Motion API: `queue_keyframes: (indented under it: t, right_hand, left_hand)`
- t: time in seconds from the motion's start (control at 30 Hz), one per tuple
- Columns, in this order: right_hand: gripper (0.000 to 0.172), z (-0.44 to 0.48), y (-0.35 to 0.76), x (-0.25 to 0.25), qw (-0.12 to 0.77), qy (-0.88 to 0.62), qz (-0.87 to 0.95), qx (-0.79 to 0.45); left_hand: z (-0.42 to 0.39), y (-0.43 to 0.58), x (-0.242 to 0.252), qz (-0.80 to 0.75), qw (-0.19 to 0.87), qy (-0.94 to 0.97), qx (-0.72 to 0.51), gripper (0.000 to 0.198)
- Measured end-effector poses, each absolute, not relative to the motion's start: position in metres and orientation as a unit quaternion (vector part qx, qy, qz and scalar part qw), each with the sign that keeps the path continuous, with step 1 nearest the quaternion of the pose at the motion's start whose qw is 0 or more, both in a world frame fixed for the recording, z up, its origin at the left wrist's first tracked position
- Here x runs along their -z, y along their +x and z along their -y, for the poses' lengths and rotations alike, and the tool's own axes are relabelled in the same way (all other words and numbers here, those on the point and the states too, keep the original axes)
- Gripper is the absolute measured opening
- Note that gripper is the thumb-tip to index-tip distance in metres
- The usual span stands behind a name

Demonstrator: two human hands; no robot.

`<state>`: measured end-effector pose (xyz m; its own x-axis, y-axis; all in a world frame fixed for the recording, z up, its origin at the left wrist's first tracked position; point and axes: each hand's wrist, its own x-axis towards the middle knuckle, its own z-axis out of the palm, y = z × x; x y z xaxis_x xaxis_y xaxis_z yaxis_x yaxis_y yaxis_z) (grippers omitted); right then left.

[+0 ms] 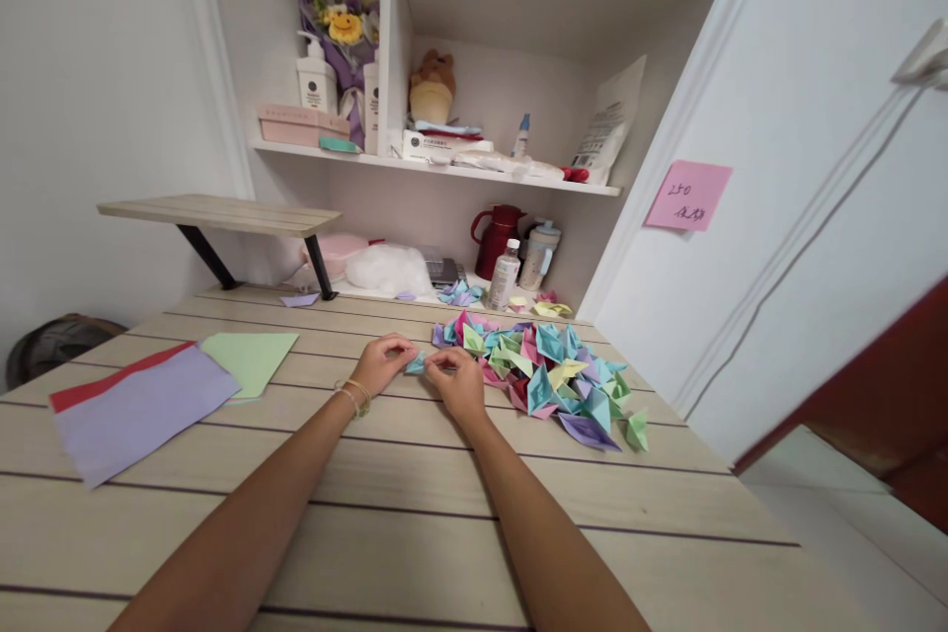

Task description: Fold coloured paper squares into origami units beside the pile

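One slatted table (385, 553) | left hand (380, 362), right hand (459, 380): fingers (442, 358) pinching one blue paper (416, 364) | one red jug (493, 235)

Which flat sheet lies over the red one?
The purple sheet; only a strip of the red sheet shows beyond its edge. The green sheet lies farther right.

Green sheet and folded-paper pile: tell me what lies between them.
In the head view, left to right: tabletop, the left hand, the small blue paper, the right hand.

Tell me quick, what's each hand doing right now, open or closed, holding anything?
Left hand: closed, pinching the blue paper.
Right hand: closed, fingertips on the same paper's other side.
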<state>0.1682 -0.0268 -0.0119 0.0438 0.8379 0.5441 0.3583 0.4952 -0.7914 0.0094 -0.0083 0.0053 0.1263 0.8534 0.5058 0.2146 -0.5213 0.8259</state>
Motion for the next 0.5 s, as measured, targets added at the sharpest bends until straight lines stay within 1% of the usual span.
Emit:
queue_keyframes:
  t: [0.07, 0.2, 0.33, 0.4, 0.5]
  right_hand:
    - [0.008, 0.0261, 0.1681, 0.0125, 0.56, -0.446, 0.659, -0.231]
    - [0.009, 0.0252, 0.1678, 0.0133, 0.557, -0.425, 0.665, -0.259]
    - [0.01, 0.0236, 0.1686, 0.014, 0.575, -0.405, 0.655, -0.277]
    - [0.011, 0.0223, 0.1701, 0.0138, 0.598, -0.405, 0.632, -0.282]
    - [0.013, 0.0206, 0.173, 0.0127, 0.627, -0.409, 0.598, -0.285]
  left_hand:
    - [0.0074, 0.0084, -0.0041, -0.392, 0.316, 0.671, -0.544, 0.017]
    - [0.0069, 0.0079, -0.0034, -0.388, 0.397, 0.63, -0.544, 0.02]
    - [0.0072, 0.0085, -0.0041, -0.382, 0.457, 0.578, -0.558, 0.023]
    - [0.0067, 0.0078, -0.004, -0.366, 0.502, 0.546, -0.562, 0.03]
    - [0.0047, 0.0055, -0.0029, -0.343, 0.563, 0.516, -0.548, 0.046]
